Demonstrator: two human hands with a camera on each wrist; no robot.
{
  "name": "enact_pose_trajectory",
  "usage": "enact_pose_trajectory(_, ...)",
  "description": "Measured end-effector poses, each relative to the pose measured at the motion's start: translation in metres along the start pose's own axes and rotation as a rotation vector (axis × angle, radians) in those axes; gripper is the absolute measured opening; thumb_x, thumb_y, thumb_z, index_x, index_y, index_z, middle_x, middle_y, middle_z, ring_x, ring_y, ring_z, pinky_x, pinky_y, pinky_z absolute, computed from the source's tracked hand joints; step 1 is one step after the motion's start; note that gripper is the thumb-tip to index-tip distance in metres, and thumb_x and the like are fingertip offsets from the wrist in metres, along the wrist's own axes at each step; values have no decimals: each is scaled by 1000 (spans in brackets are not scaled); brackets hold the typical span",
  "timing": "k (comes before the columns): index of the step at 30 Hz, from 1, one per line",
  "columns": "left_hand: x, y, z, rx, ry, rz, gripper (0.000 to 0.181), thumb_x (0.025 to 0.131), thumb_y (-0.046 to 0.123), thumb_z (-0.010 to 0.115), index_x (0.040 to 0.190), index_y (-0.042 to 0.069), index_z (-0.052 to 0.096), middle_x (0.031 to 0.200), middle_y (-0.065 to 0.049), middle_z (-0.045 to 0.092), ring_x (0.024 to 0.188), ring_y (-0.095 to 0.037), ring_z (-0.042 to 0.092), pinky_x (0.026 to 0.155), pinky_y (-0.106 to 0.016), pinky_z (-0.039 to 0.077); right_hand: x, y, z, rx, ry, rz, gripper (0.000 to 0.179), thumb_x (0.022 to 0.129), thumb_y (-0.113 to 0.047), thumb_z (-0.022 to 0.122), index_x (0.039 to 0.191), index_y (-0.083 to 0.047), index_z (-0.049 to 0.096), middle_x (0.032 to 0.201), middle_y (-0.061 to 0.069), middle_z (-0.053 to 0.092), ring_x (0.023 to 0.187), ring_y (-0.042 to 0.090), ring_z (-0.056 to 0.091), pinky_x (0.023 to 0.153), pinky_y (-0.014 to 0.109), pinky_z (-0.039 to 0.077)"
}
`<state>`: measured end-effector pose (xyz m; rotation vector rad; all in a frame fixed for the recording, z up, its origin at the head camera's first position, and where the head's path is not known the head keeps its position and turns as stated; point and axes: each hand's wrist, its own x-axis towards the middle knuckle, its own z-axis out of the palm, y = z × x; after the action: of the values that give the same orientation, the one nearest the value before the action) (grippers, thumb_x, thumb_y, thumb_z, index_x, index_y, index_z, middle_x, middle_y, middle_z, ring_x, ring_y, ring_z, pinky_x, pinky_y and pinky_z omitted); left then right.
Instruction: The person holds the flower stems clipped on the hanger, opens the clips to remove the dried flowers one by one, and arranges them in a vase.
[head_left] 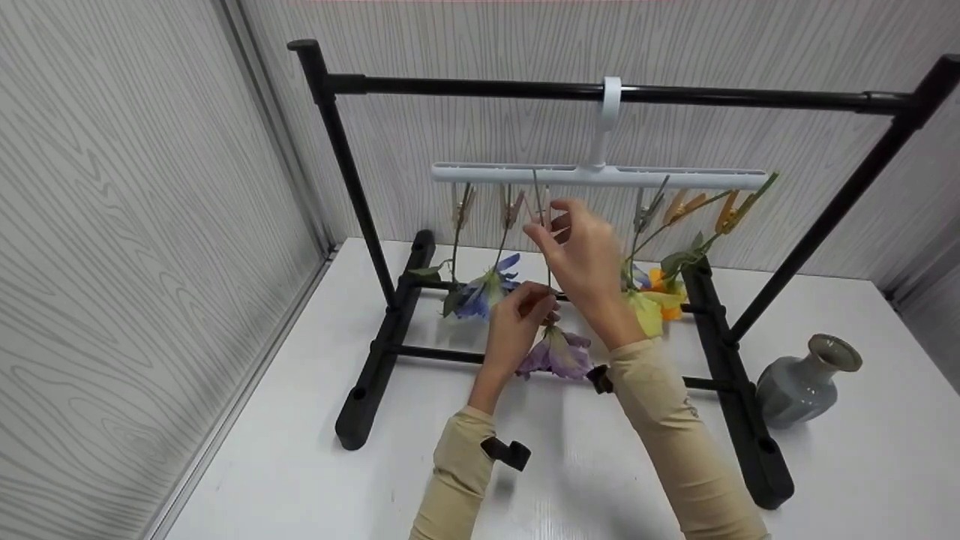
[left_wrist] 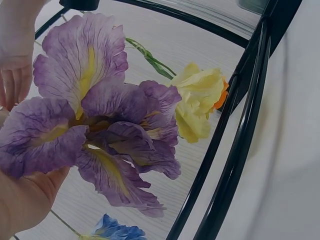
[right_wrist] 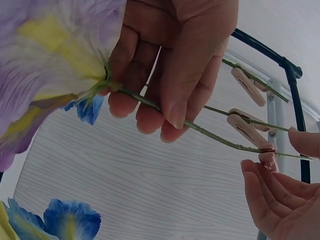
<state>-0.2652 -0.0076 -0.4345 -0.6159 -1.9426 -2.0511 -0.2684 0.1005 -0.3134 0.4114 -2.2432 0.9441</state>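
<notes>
My left hand [head_left: 514, 326] pinches the green stem [right_wrist: 200, 131] of a purple iris-like flower [head_left: 559, 354] just above its bloom, which hangs head down. Petals fill much of the left wrist view, with yellow streaks in them. Higher up, my right hand [head_left: 589, 255] has its thumb and fingers around a pink clothespin [right_wrist: 268, 159] at the stem's upper end. That clothespin is below the bar of a white hanger [head_left: 517, 174]. Blue flowers [head_left: 480, 294] hang from clothespins to the left; yellow [head_left: 646, 311] and orange [head_left: 670, 289] ones hang to the right.
The hanger hooks over the top rail [head_left: 480, 88] of a black stand [head_left: 364, 390], whose feet rest on the white table [head_left: 300, 480]. A grey vase [head_left: 799, 390] stands outside the right foot. Wood-patterned panels [head_left: 135, 225] rise at the back and sides.
</notes>
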Motion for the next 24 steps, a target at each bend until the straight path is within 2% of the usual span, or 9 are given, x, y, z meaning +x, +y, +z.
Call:
enact_pose_trajectory(3, 1, 0, -1, -6, -14, -8, 15, 103, 3, 63, 107, -11, 67, 94, -29, 69, 79, -27, 73, 74, -34, 62, 3, -1, 4, 8, 14, 39, 40, 95, -27, 79, 116, 6, 68, 89, 17, 75, 78, 30, 72, 68, 46, 58)
enact_pose_trajectory(10, 1, 1, -3, -4, -41, -23, 12, 103, 3, 63, 105, -7, 69, 93, -26, 70, 80, -25, 73, 75, -34, 62, 10, 0, 13, -50, 71, 60, 42, 92, -35, 81, 103, 2, 64, 78, 16, 72, 64, 30, 68, 55, 46, 51)
enact_pose_trajectory(14, 1, 1, -4, 4, -63, -30, 12, 103, 3, 63, 106, -6, 70, 91, -23, 70, 81, -28, 73, 75, -35, 62, 13, 1, 18, -103, 117, 19, 46, 90, -39, 82, 97, 2, 62, 76, 17, 71, 60, 31, 64, 53, 43, 48)
enact_pose_trajectory(18, 1, 1, -4, 9, -59, -34, 10, 102, 4, 64, 103, -5, 70, 88, -17, 71, 80, -30, 72, 75, -35, 62, 14, 3, 21, -156, 153, -34, 42, 93, -35, 80, 92, 2, 59, 70, 16, 63, 56, 32, 57, 50, 42, 41)
enact_pose_trajectory(24, 2, 2, -5, 2, -74, -49, 11, 102, 4, 65, 104, -5, 70, 93, -27, 70, 80, -23, 72, 76, -34, 62, 17, 5, 25, -194, 235, -126, 30, 95, -20, 74, 86, 3, 56, 62, 13, 53, 51, 30, 50, 47, 43, 35)
